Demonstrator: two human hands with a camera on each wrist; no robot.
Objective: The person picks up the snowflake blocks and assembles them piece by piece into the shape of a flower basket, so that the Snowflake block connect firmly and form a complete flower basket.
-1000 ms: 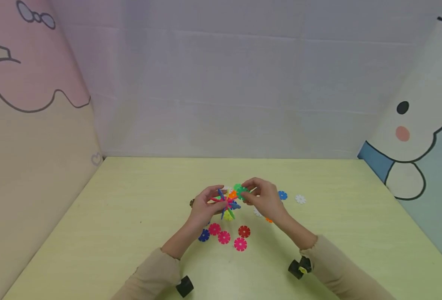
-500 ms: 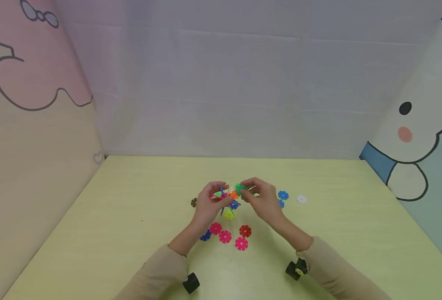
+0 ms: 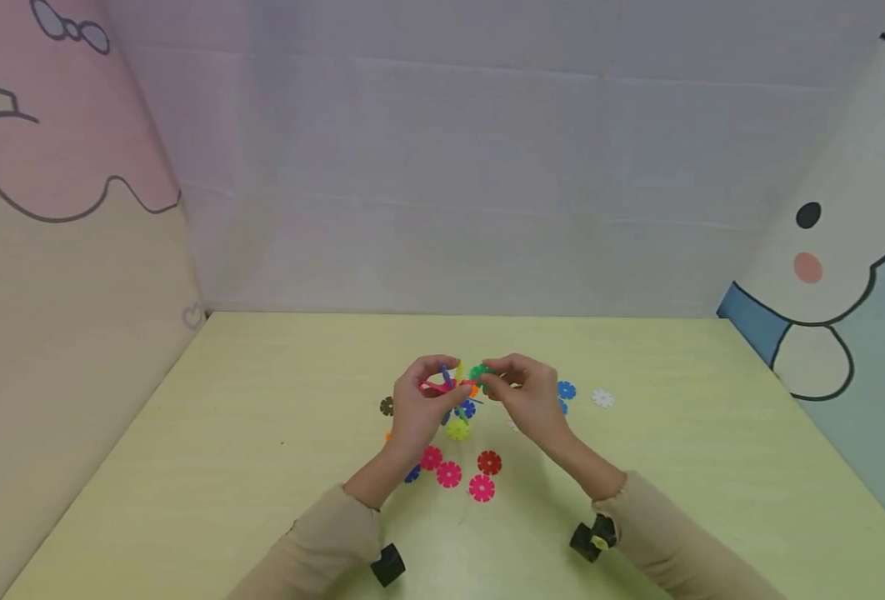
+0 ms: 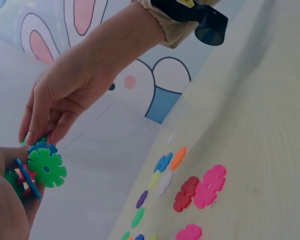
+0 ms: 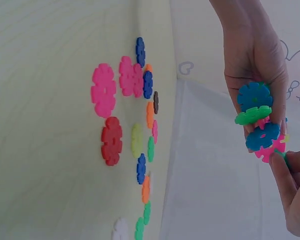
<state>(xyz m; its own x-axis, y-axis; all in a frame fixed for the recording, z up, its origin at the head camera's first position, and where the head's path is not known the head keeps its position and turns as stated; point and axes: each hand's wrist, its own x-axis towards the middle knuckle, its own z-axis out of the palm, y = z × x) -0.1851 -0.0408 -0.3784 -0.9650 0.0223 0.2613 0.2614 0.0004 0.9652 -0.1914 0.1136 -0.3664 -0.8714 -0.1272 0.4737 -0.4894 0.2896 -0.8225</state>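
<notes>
My left hand (image 3: 416, 408) holds a cluster of slotted flower-shaped plastic discs joined at angles, with pink, blue, green and yellow pieces showing. In the right wrist view, a teal-blue disc (image 5: 262, 135) and a light green disc (image 5: 253, 115) of that cluster stand out from the palm. Between thumb and fingers, my right hand (image 3: 528, 400) pinches a green disc (image 3: 478, 372). This disc meets the cluster's edge near a pink disc (image 5: 270, 151); whether their slots are joined cannot be seen. Fingers cover part of the cluster.
Loose discs lie flat on the pale table under and around the hands. Pink discs (image 3: 482, 488) and a red disc (image 3: 489, 462) are nearest; a blue disc (image 3: 567, 390) and a white disc (image 3: 602, 398) lie to the right, a brown disc (image 3: 387, 406) left.
My left hand has shifted right and slightly away from me, turning the cluster and bringing it closer to the green disc. My right hand has hardly moved and keeps its pinch.
</notes>
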